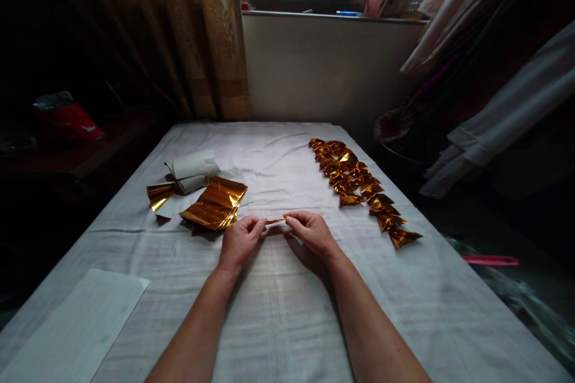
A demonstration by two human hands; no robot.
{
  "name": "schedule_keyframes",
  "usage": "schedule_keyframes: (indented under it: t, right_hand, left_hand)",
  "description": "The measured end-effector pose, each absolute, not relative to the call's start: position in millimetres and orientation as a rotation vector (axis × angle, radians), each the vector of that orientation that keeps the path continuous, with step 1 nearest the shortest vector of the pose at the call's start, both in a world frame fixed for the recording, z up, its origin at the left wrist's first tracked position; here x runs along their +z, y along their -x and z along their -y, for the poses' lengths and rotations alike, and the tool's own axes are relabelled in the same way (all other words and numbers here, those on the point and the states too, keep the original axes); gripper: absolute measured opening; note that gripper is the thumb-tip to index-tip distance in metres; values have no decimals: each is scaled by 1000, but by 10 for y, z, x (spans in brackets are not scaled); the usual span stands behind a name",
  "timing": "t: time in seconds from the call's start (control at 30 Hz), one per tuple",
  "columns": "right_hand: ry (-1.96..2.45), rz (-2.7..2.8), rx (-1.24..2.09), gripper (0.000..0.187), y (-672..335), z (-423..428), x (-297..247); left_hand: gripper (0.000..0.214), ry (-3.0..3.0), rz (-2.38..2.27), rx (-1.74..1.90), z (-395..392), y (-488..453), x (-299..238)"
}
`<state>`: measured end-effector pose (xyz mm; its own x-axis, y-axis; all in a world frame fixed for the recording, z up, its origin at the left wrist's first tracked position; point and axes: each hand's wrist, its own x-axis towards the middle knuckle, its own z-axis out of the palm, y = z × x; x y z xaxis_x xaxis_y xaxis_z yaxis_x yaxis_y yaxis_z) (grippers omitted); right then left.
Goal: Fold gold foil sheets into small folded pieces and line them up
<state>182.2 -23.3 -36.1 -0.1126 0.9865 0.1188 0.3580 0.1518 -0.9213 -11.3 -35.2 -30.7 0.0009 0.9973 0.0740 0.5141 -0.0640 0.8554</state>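
Note:
A thin, narrow strip of folded gold foil paper (275, 221) stretches between my two hands, just above the cloth. My left hand (241, 240) pinches its left end between thumb and fingers. The right end is pinched in my right hand (313, 231). Close beside my left hand lies a stack of shiny gold foil sheets (214, 203). To the right, two slanting rows of folded gold foil pieces (341, 169), pinched like bows, run along the table.
A white cloth covers the table (278, 323). A white roll (191, 169) and a fanned gold foil piece (160, 195) lie at the left. White paper (78, 326) lies front left. Clothes (516, 96) hang at right; a curtain (197, 36) hangs behind.

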Motion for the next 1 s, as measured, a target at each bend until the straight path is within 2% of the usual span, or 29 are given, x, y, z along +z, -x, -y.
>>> schedule_keyframes:
  t: [0.43, 0.67, 1.0]
  right_hand:
    - [1392, 1657, 930, 23, -1853, 230, -435]
    - [1444, 1781, 706, 25, -1718, 175, -438]
    - [1391, 2360, 286, 33, -1703, -54, -337]
  left_hand:
    - [29, -1632, -1564, 1025, 404, 102, -321]
    - [20, -1694, -1695, 1092, 370, 91, -328]
    - [19, -1715, -1813, 1117, 334, 101, -357]
